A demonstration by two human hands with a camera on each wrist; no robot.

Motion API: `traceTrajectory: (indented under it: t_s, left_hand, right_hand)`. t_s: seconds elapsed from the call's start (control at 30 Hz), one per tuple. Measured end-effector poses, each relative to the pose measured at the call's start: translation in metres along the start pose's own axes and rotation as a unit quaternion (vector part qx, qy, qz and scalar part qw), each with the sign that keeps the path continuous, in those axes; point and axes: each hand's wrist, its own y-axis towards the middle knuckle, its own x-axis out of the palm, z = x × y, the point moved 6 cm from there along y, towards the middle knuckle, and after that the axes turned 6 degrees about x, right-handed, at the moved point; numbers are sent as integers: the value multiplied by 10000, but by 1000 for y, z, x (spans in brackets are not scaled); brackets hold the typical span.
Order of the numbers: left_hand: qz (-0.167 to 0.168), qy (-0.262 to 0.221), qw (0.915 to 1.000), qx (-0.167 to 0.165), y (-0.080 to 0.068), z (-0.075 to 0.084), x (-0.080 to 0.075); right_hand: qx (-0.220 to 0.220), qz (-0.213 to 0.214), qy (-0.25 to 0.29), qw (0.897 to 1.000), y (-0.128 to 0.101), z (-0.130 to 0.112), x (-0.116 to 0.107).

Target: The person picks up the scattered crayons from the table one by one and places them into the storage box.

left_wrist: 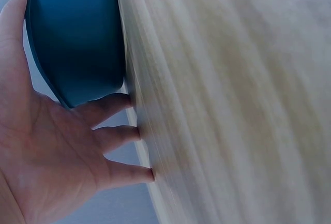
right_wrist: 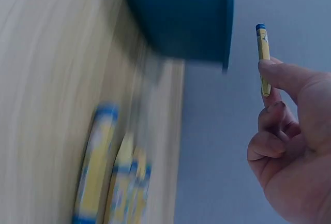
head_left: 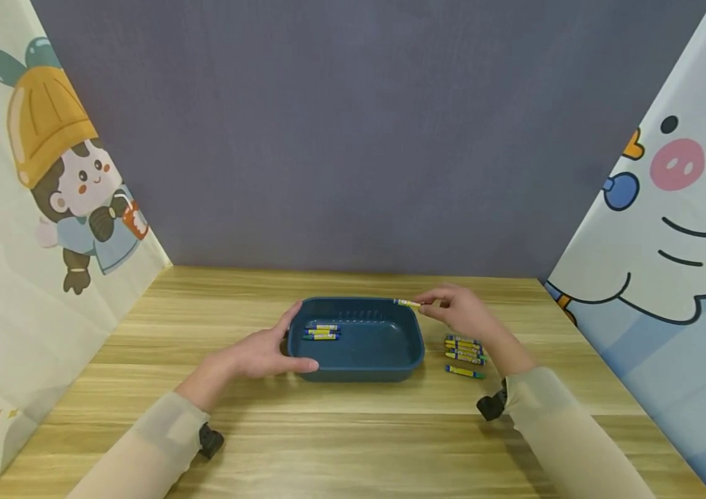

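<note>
A dark blue plastic bin stands on the wooden table with several crayons side by side in its left part. My left hand spreads around the bin's left end, its thumb at the front rim and its fingers toward the back. In the left wrist view those fingers look straight and spread, reaching down to the table. Over the bin's back right corner, my right hand pinches a yellow-wrapped crayon between thumb and index finger. The crayon's blue end points left in the head view.
Several more crayons lie on the table right of the bin, under the right forearm, with a green-tipped crayon slightly apart in front. A grey panel rises behind the table; printed cartoon sheets hang at both sides.
</note>
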Motion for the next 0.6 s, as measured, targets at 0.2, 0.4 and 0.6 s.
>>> traceTrajectory:
  t_s: [0.2,0.4,0.6]
  left_hand:
    - [3,27,10000,-41,-1,-1,0]
    - [-20,-64,10000,-41,1,0,1]
    - [-56,-119,9999,-81,2,-1,1]
  right_hand:
    - [-398,-232,198,9987,14,-46,30]
    - [-558,-516,347,9965,26,-76,68]
    - [-494,-671,321,9960,36,-93,99]
